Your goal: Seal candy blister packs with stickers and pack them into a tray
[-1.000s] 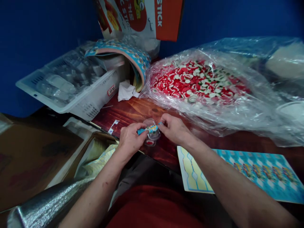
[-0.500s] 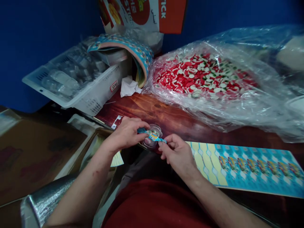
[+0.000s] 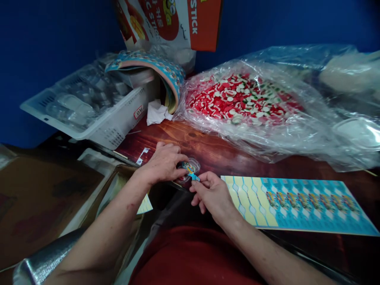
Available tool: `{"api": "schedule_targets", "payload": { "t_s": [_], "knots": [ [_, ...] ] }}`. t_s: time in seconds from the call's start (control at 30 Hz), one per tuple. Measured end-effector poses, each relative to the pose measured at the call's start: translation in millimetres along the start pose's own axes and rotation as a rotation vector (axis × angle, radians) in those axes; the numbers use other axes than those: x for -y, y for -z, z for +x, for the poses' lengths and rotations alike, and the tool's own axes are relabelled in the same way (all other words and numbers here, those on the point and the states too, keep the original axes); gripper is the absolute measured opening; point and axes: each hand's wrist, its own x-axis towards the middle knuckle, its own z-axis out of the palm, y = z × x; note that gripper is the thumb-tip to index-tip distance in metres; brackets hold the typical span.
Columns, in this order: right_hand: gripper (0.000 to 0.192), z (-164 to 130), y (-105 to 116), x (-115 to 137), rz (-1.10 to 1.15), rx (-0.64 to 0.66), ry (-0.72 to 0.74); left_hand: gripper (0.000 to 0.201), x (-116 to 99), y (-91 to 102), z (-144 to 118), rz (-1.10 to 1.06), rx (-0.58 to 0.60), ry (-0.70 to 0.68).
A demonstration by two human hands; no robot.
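Sticker going across a small clear tub, centre frame.
Left hand point(image 3: 162, 163) clamps the tub point(image 3: 190, 171); right hand point(image 3: 211, 194) pinches the sticker point(image 3: 190, 170) end. Light, flimsy, tacky strip, I'd judge: best held by its ends.

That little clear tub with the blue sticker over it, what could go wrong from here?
The clear tub sits near the table edge, above an open box; a hard press might push it off. The blue sticker is pinched by the left hand and the right hand, so it could go on crooked or creased. The sticker sheet lies by the right forearm, which may drag it.
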Motion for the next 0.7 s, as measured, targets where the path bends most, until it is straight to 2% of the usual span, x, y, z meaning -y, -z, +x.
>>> {"api": "schedule_targets", "payload": {
  "t_s": [0.4,0.57,0.63,0.7],
  "knots": [
    [0.02,-0.9,-3.7,2.5,0.059,0.003,-0.079,0.036,-5.5,-6.2,-1.5,0.014,-0.026,0.072],
    [0.018,-1.2,0.2,6.0,0.064,0.017,-0.155,0.037,-12.0,-11.8,-3.2,0.031,-0.04,0.126],
    [0.016,-1.3,6.1,7.6,0.024,0.047,-0.191,0.038,-14.1,-13.8,-4.2,0.04,-0.051,0.144],
    [0.013,-0.1,15.3,11.1,-0.126,0.085,-0.212,0.039,-15.9,-15.2,-5.8,0.05,-0.054,0.161]
  ]
}}
